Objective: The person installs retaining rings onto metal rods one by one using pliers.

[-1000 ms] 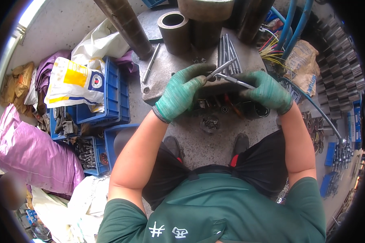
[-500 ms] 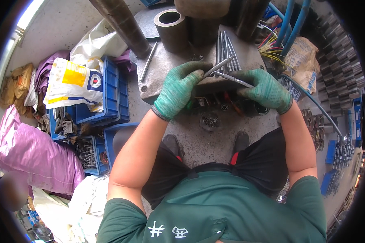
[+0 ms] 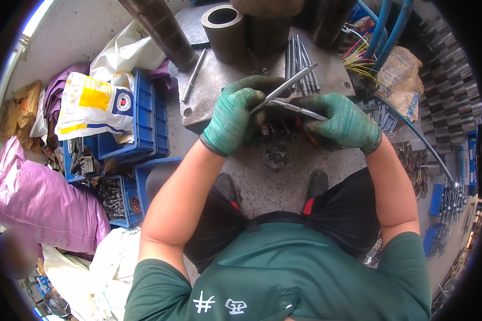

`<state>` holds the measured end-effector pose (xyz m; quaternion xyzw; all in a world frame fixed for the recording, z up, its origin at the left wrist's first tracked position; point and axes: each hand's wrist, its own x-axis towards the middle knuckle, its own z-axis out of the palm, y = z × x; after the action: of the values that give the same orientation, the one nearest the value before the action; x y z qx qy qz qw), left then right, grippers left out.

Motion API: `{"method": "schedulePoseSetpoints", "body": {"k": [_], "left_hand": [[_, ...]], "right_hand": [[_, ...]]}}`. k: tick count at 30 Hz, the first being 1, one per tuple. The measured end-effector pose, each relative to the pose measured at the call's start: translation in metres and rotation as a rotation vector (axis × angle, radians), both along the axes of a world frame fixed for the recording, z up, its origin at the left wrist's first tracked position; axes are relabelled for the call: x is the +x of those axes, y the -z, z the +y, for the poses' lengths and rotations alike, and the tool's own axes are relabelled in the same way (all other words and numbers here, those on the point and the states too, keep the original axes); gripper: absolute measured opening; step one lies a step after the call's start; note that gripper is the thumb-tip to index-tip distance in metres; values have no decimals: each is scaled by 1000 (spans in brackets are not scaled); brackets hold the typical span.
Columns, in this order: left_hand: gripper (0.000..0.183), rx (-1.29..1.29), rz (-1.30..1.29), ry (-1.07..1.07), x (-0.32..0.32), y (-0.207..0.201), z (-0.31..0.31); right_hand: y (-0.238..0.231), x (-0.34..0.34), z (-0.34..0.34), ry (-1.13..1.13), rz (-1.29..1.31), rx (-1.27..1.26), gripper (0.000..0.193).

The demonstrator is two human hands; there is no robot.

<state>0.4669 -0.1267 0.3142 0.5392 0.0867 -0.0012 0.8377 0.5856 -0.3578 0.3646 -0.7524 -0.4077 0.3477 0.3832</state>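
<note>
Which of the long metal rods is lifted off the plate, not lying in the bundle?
The rod in the left hand, slanting up; the other rods lie flat together.

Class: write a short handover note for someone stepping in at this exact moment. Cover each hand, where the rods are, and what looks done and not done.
Left hand: green glove, closed on a thin metal rod angled up to the right.
Right hand: green glove, holding a second rod that meets the first.
More rods lie bundled on the grey metal plate, beside a steel cylinder.
Done: two rods picked up.
Left: the bundle is untouched.
</note>
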Motion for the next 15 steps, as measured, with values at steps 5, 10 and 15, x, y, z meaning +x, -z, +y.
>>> {"method": "schedulePoseSetpoints", "body": {"k": [5, 10, 15], "left_hand": [[53, -240, 29, -40, 2, 2, -2], [51, -512, 85, 116, 6, 18, 8], [49, -488, 62, 0, 7, 17, 5]], "right_hand": [[3, 2, 2, 18, -70, -117, 57], [10, -3, 6, 18, -103, 62, 58], [16, -4, 6, 24, 39, 32, 60]]}}
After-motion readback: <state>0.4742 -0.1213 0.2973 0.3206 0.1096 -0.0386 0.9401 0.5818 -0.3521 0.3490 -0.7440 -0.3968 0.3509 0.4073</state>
